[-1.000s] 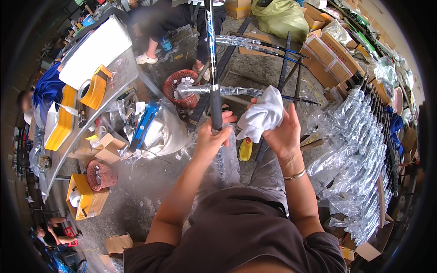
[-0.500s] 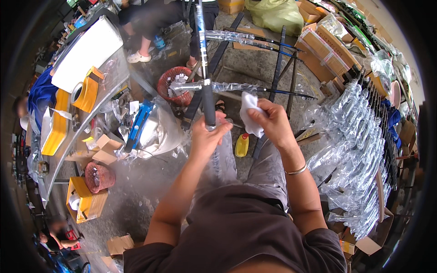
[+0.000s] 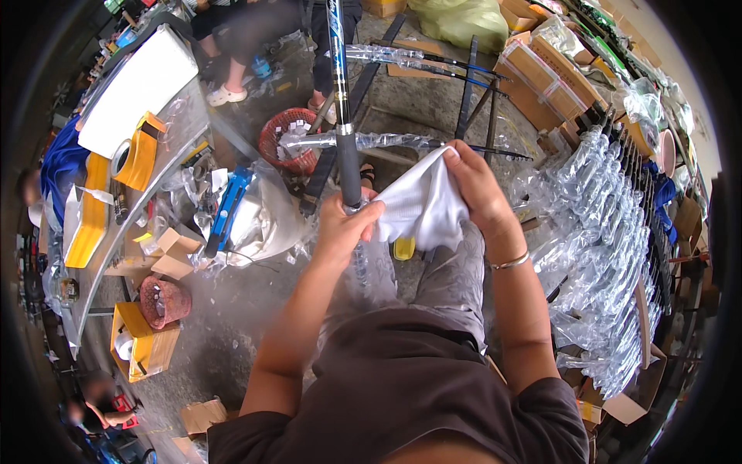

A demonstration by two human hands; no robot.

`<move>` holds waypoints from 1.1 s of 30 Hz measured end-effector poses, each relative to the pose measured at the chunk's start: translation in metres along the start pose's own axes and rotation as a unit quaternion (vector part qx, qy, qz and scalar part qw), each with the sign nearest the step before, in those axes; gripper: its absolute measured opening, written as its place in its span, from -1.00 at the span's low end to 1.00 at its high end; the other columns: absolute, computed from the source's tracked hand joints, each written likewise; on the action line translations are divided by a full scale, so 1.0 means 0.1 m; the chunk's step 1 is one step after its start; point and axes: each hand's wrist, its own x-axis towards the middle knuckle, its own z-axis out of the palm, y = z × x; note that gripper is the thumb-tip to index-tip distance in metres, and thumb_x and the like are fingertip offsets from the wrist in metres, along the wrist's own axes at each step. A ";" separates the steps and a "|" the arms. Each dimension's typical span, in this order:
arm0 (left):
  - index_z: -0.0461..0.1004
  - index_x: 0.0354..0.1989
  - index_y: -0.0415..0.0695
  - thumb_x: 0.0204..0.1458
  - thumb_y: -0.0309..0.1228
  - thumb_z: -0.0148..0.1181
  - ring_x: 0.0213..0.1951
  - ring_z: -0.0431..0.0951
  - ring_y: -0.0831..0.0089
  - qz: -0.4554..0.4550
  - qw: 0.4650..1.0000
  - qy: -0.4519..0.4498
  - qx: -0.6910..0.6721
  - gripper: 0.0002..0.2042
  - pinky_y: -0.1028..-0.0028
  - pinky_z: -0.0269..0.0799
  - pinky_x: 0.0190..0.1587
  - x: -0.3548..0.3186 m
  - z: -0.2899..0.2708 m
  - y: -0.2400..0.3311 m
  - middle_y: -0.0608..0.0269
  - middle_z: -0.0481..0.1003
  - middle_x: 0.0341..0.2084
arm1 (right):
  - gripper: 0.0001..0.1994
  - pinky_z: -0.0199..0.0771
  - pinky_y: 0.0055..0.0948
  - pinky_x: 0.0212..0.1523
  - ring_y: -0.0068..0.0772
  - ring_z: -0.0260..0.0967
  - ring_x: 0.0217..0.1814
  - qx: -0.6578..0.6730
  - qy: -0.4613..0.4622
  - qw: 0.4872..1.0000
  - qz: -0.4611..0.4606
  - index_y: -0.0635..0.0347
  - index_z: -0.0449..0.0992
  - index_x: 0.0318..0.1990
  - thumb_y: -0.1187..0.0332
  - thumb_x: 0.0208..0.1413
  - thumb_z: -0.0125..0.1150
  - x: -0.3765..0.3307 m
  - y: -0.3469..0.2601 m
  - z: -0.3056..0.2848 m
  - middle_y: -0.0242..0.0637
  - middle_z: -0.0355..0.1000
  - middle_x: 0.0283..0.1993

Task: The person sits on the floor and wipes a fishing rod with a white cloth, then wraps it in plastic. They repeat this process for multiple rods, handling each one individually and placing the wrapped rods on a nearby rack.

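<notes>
The left hand had its fingers wrapped around the butt of a black-handled rod, which pointed up and away from the body; whether those fingers also gripped the cloth could not be told. To the right of the rod, the right hand, with a silver bracelet at its wrist, had its thumb and fingers pinched on the upper corner of a white cloth. The cloth hung spread between the 2 hands, just right of the rod's lower end, its left edge meeting the left hand. Beneath it, a yellow bottle showed only in part, right of the rod's butt. Well to the right of the rod ran a slanting row of plastic-sleeved rods. On the rod's left sat a white sack with a blue bar beside it. Past these, just left of the rod, stood a red basket holding small white pieces. Farther left of the rod, a worktop carried a white box and a yellow tape roll. Farthest off, right of the rod's upper part, lay a yellow-green bag.
</notes>
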 end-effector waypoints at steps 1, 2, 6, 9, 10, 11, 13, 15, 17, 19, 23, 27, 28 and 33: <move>0.44 -0.35 -0.34 -0.06 -0.56 0.24 -0.74 0.30 0.65 -0.001 1.000 -0.003 -0.007 -0.86 0.59 0.20 -0.68 -0.02 0.00 0.02 0.33 0.39 -0.68 | -0.76 0.48 -0.48 -0.22 -0.56 0.42 -0.28 0.092 -0.016 0.995 0.044 0.22 0.34 -0.10 0.24 0.30 -0.13 -0.01 -0.05 0.02 -0.38 0.42 -0.29; 0.43 -0.36 -0.33 -0.06 -0.56 0.24 -0.74 0.30 0.65 -0.002 1.000 -0.003 0.004 -0.86 0.59 0.21 -0.68 -0.03 -0.01 0.05 0.34 0.38 -0.68 | -0.69 0.52 -0.43 -0.19 -0.47 0.45 -0.21 0.208 -0.026 0.976 0.066 0.21 0.32 -0.02 0.17 0.31 -0.18 -0.02 -0.07 0.04 -0.32 0.44 -0.25; 0.44 -0.37 -0.30 -0.07 -0.54 0.25 -0.73 0.30 0.67 0.001 1.000 0.019 0.000 -0.87 0.62 0.20 -0.68 0.01 0.00 0.05 0.34 0.41 -0.67 | -0.39 0.33 -0.30 0.13 -0.34 0.38 0.08 0.282 -0.006 0.929 0.239 0.20 0.30 0.15 -0.15 0.24 -0.26 -0.15 0.85 -0.05 -0.28 0.41 0.06; 0.45 -0.36 -0.32 -0.06 -0.55 0.23 -0.73 0.31 0.67 0.001 0.999 0.048 0.002 -0.87 0.62 0.21 -0.67 0.02 -0.10 0.01 0.36 0.39 -0.69 | -0.40 0.32 -0.30 0.14 -0.34 0.36 0.10 0.349 -0.067 0.897 0.264 0.29 0.34 0.10 -0.12 0.21 -0.13 -0.34 1.04 -0.01 -0.25 0.41 0.06; 0.45 -0.36 -0.33 -0.06 -0.55 0.23 -0.74 0.30 0.67 -0.006 0.999 0.050 0.001 -0.87 0.63 0.21 -0.67 0.01 -0.11 0.03 0.36 0.39 -0.70 | -0.47 0.37 -0.34 0.08 -0.35 0.40 0.04 0.297 -0.074 0.927 0.216 0.30 0.36 0.06 -0.03 0.22 -0.07 -0.32 0.96 -0.03 -0.24 0.43 0.01; 0.46 -0.35 -0.33 -0.06 -0.55 0.23 -0.74 0.30 0.67 -0.013 0.999 0.051 -0.001 -0.87 0.63 0.21 -0.67 0.00 -0.13 0.05 0.36 0.38 -0.71 | -0.55 0.43 -0.37 0.02 -0.36 0.44 -0.02 0.244 -0.080 0.952 0.166 0.31 0.38 0.02 0.06 0.23 -0.01 -0.30 0.89 -0.06 -0.22 0.46 -0.04; 0.46 -0.36 -0.33 -0.06 -0.54 0.23 -0.74 0.30 0.67 -0.014 0.999 0.053 -0.003 -0.87 0.63 0.21 -0.67 -0.04 -0.13 0.10 0.37 0.38 -0.71 | -0.70 0.47 -0.46 -0.14 -0.46 0.47 -0.22 0.187 -0.008 0.971 0.147 0.29 0.45 -0.10 0.21 0.25 -0.01 -0.18 0.75 -0.07 -0.29 0.49 -0.19; 0.46 -0.36 -0.33 -0.05 -0.54 0.23 -0.74 0.30 0.67 -0.011 0.998 0.055 -0.007 -0.87 0.62 0.21 -0.67 -0.06 -0.15 0.11 0.37 0.37 -0.72 | -0.72 0.45 -0.42 -0.06 -0.49 0.45 -0.16 0.122 -0.002 0.986 0.112 0.25 0.46 -0.10 0.21 0.25 0.00 -0.15 0.69 -0.16 -0.34 0.49 -0.15; 0.46 -0.36 -0.33 -0.05 -0.54 0.23 -0.74 0.31 0.66 -0.004 0.998 0.059 -0.013 -0.87 0.62 0.22 -0.67 -0.05 -0.19 0.08 0.37 0.37 -0.72 | -0.70 0.42 -0.39 -0.01 -0.44 0.45 -0.10 0.187 0.002 0.979 0.083 0.24 0.44 -0.07 0.21 0.27 -0.05 -0.12 0.72 -0.23 -0.29 0.48 -0.13; 0.45 -0.36 -0.33 -0.06 -0.55 0.23 -0.75 0.30 0.66 -0.003 0.998 0.062 -0.022 -0.87 0.59 0.24 -0.68 -0.04 -0.20 0.08 0.36 0.37 -0.72 | -0.70 0.41 -0.37 0.01 -0.41 0.44 -0.08 0.251 0.010 0.964 0.092 0.24 0.43 -0.05 0.20 0.27 -0.07 -0.16 0.70 -0.24 -0.26 0.47 -0.10; 0.44 -0.36 -0.32 -0.06 -0.55 0.24 -0.75 0.30 0.65 0.001 0.996 0.087 -0.022 -0.87 0.57 0.26 -0.69 0.00 -0.24 0.05 0.34 0.37 -0.71 | -0.66 0.39 -0.32 0.05 -0.34 0.43 -0.03 0.234 -0.010 0.967 0.102 0.25 0.41 -0.03 0.17 0.29 -0.14 -0.16 0.76 -0.36 -0.23 0.46 -0.05; 0.43 -0.33 -0.30 -0.06 -0.55 0.24 -0.74 0.30 0.64 0.011 0.993 0.115 -0.009 -0.85 0.56 0.27 -0.68 0.04 -0.28 0.02 0.34 0.37 -0.68 | -0.58 0.37 -0.25 0.12 -0.28 0.39 0.07 0.278 -0.037 0.951 0.128 0.26 0.35 0.07 0.10 0.29 -0.17 -0.29 0.58 -0.39 -0.20 0.42 0.04; 0.42 -0.29 -0.30 -0.05 -0.56 0.23 -0.74 0.30 0.64 0.005 0.993 0.115 0.003 -0.83 0.57 0.26 -0.68 0.07 -0.30 0.00 0.35 0.36 -0.67 | -0.53 0.35 -0.22 0.15 -0.26 0.36 0.12 0.319 -0.064 0.936 0.131 0.27 0.30 0.13 0.06 0.29 -0.18 -0.32 0.61 -0.44 -0.18 0.38 0.09; 0.43 -0.23 -0.29 -0.01 -0.59 0.19 -0.71 0.31 0.65 0.024 0.993 0.111 -0.011 -0.84 0.60 0.22 -0.68 0.14 -0.21 -0.01 0.23 0.49 -0.52 | -0.49 0.30 -0.20 0.17 -0.20 0.34 0.15 0.403 -0.073 0.904 0.125 0.25 0.29 0.16 0.02 0.26 -0.15 -0.39 0.60 -0.55 -0.17 0.37 0.12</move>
